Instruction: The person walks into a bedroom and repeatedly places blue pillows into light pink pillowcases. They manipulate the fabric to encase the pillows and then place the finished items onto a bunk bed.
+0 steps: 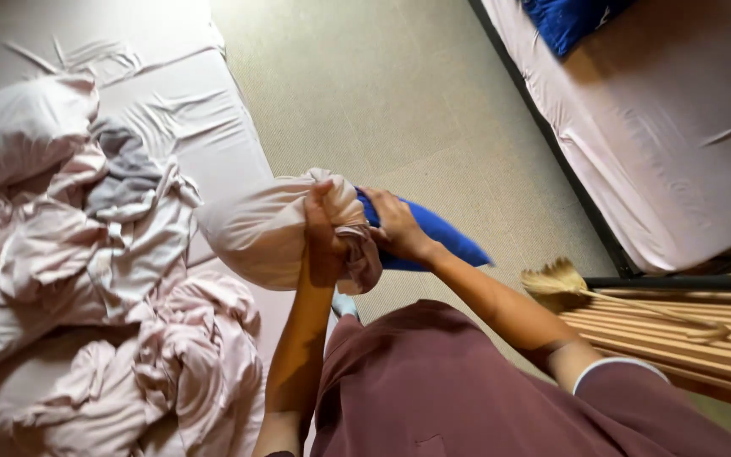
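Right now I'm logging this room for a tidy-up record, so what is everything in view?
pillowcase: one, pale pink, bunched, held mid-frame
pillow: one, blue, part inside the pillowcase
bedding heap: one, pale pink with a grey piece, on left mattress
white pillow: one, upper left
right mattress: one, pale pink sheet
blue pillow: one, top right
broom: one, straw, by slatted frame
left hand: gripping the pillowcase
right hand: on the pillow

On the left, a bed [205, 110] carries a heap of crumpled pale pink sheets [86, 279], a grey cloth [124, 173] and a pillow [14, 127]. Another bed [678, 135] on the right bears a blue pillow [568, 19]. Beige carpet [399, 93] lies between. A straw broom [564, 281] rests on wooden slats [678, 338].
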